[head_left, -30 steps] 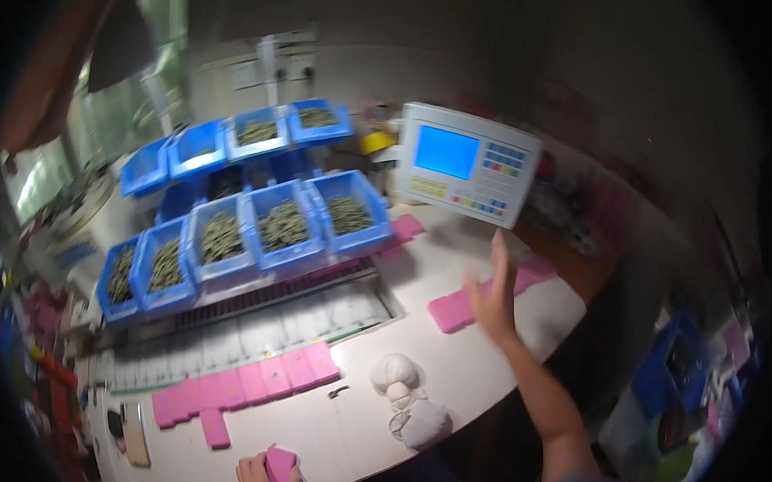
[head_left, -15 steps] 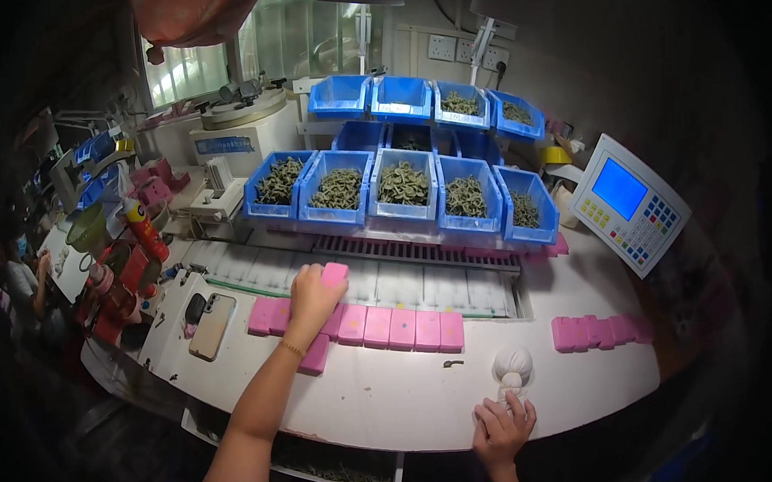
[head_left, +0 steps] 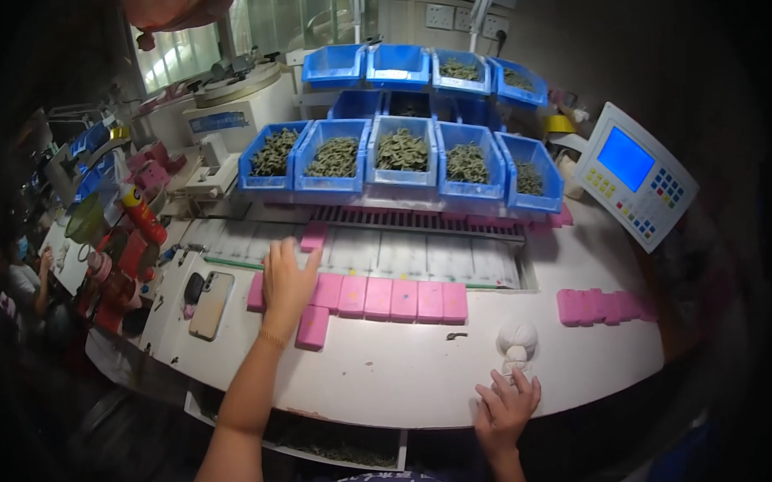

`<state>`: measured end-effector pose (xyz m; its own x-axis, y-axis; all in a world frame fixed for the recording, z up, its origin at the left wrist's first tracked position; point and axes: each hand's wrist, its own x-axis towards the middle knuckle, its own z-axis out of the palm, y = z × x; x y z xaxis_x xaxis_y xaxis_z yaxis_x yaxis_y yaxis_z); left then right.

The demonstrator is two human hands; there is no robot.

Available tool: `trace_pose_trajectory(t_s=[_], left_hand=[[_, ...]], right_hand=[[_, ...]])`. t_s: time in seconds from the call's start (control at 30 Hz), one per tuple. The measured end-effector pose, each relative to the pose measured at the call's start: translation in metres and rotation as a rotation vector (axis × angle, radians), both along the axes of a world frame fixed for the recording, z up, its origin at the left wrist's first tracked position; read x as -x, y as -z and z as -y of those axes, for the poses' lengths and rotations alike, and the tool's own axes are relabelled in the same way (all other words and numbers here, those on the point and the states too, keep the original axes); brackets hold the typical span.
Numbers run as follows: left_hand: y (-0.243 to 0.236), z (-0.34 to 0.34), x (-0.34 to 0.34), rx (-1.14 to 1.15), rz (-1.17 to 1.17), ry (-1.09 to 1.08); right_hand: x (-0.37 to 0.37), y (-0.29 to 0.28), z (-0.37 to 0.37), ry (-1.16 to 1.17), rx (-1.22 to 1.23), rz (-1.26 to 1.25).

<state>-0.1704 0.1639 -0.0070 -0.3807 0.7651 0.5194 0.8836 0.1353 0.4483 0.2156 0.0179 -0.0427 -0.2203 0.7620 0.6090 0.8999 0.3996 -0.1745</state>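
My left hand [head_left: 287, 283] is over the left part of a row of pink blocks [head_left: 378, 298], its thumb and fingers apart and nothing visibly held. Just beyond its fingertips, a single pink block [head_left: 314, 237] lies on the white marked strip [head_left: 378, 254]. Another pink block [head_left: 312, 328] sits in front of the row, beside my left wrist. At the right, my right hand [head_left: 507, 409] has loosely bent, separated fingers at the narrow end of a tied white pouch [head_left: 518, 339]. Whether the fingertips press on the pouch is hard to tell. A small dark curved piece [head_left: 456, 335] lies left of the pouch.
Blue bins [head_left: 332, 155], several with dried greenish material, stand behind the strip. A keypad with a blue screen [head_left: 630, 175] is at the right, above more pink blocks [head_left: 605, 306]. A phone [head_left: 211, 306] lies at the left. An open drawer [head_left: 342, 449] sits below the table edge.
My left hand has let go of a pink block, which now lies on the white strip, and its fingers have spread. My right hand remains by the pouch. The whole view has shifted slightly.
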Motion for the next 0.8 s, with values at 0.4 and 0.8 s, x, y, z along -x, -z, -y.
trace_pose_trajectory(t_s=[0.4,0.8], left_hand=[[0.003,0.136,-0.075,0.178,0.832,0.388],[0.036,0.175,-0.130,-0.163,0.486,0.836]], right_hand=[[0.088,-0.013,0.001,-0.409,0.897,-1.065],[0.098,-0.008,0.013,-0.510,0.811,-0.690]])
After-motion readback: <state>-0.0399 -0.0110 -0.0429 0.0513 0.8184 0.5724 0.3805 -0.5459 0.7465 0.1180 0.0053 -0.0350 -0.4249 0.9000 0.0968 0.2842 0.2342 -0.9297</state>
